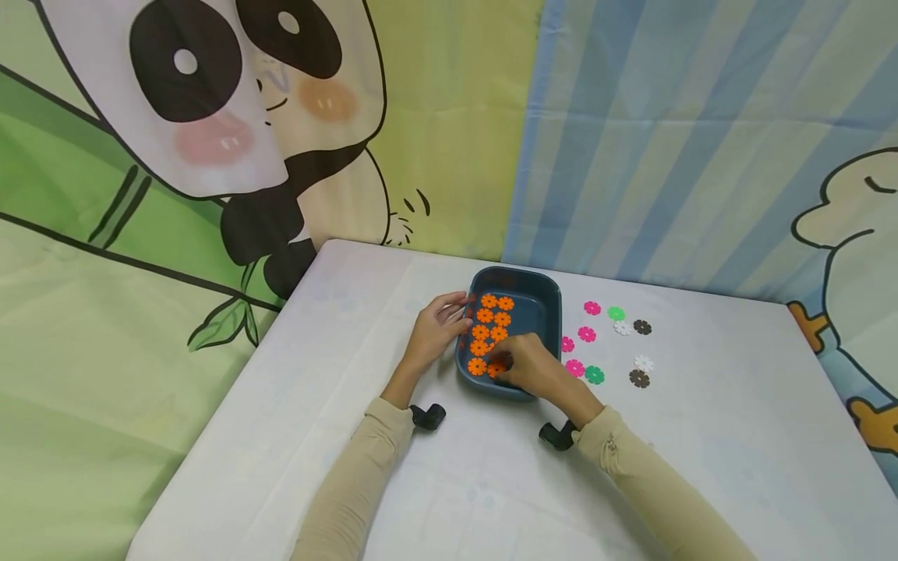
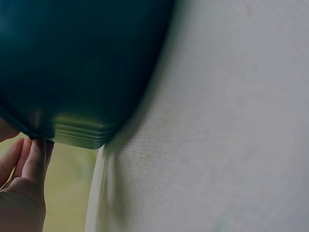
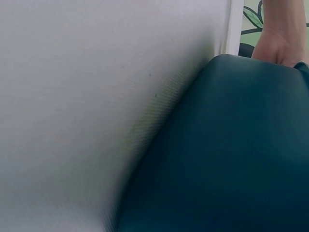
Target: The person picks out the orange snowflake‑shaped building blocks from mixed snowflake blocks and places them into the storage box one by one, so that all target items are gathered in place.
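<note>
A dark blue-green rectangular tray (image 1: 540, 312) lies on the white table, with several orange flower-shaped discs (image 1: 485, 315) laid in two columns along its left half. At the tray's left side my left hand (image 1: 436, 327) grips the rim; its fingers (image 2: 36, 159) meet the rim in the left wrist view. My right hand (image 1: 529, 362) reaches over the near right side into the tray. Its curled fingertips pinch an orange disc (image 1: 495, 370) at the near end of the right column, partly hidden by the hand. The right wrist view shows mostly the tray's outer wall (image 3: 217, 145).
Right of the tray lie loose flower-shaped discs: pink (image 1: 587, 334), green (image 1: 595, 375), white (image 1: 643, 363) and dark brown (image 1: 639, 379). A black wrist device (image 1: 429, 417) sits at each wrist. A printed curtain (image 1: 449, 132) hangs behind the white table (image 1: 737, 389).
</note>
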A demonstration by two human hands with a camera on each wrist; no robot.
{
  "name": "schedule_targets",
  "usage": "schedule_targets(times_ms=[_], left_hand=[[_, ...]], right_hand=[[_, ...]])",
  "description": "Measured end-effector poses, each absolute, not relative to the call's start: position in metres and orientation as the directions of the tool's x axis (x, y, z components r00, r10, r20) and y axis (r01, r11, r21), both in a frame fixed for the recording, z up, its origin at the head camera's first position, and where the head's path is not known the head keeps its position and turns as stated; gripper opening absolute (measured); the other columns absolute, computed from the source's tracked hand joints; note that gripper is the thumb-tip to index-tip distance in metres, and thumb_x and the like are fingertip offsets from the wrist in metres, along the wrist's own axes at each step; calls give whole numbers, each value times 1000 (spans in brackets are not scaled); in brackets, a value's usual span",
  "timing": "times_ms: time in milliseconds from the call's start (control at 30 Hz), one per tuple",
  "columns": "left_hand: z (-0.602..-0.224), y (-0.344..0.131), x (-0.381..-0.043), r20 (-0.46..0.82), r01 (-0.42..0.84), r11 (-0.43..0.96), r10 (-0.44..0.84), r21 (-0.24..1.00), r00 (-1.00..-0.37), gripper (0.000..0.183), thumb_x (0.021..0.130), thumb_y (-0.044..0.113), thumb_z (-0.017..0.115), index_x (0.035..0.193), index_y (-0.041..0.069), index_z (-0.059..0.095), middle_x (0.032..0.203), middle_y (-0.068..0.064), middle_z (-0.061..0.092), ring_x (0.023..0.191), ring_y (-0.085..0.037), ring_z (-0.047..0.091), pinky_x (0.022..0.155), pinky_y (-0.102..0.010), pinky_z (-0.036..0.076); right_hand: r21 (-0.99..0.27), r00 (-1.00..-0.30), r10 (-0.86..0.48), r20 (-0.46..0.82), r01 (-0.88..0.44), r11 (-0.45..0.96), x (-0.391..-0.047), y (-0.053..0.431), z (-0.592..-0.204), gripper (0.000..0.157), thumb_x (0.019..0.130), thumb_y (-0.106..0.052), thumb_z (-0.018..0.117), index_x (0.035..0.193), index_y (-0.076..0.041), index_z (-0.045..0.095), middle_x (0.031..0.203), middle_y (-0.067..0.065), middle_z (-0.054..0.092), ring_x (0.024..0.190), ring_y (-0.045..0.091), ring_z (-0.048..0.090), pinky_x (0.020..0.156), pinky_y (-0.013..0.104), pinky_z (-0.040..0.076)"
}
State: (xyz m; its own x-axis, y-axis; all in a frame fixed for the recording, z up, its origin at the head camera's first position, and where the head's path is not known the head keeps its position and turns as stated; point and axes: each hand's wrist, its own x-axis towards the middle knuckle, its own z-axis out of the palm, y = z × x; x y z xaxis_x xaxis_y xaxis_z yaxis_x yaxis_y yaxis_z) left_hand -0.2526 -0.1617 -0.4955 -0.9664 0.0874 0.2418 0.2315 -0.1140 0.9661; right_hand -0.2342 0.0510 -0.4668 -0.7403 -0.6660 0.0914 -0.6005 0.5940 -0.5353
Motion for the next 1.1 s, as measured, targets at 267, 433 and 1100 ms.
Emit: schedule_targets(times_ms=[267,433,1100], left_hand=[[-482,-163,-246,244,228,-132,130,965,-961,54,87,-14,63,136,-18,40,138,-39,40,134,-46,37,112,-51,34],[-475,-162,-241,250,237,-119,110,964,-962,53,86,-14,63,134,-20,41,136,-40,42,132,-47,39,111,-51,35],[-497,-173,-256,248,252,64,66,966,-967,51,88,-1,70,135,-3,52,135,-18,51,130,-28,48,106,-38,46]], right_hand=[[-523,-757,-649,78,-585,620,-235,49,-469,30,75,-3,84,103,-3,75,93,6,73,84,20,66,78,33,60],[-538,-761,-643,82,-577,614,-235,49,-470,29,75,-4,84,103,-5,75,94,5,73,84,19,67,78,32,60],[-744,-808,-373,456,-576,338,-238,59,-472,35,79,-3,80,113,-1,69,111,12,68,103,31,67,87,34,57]])
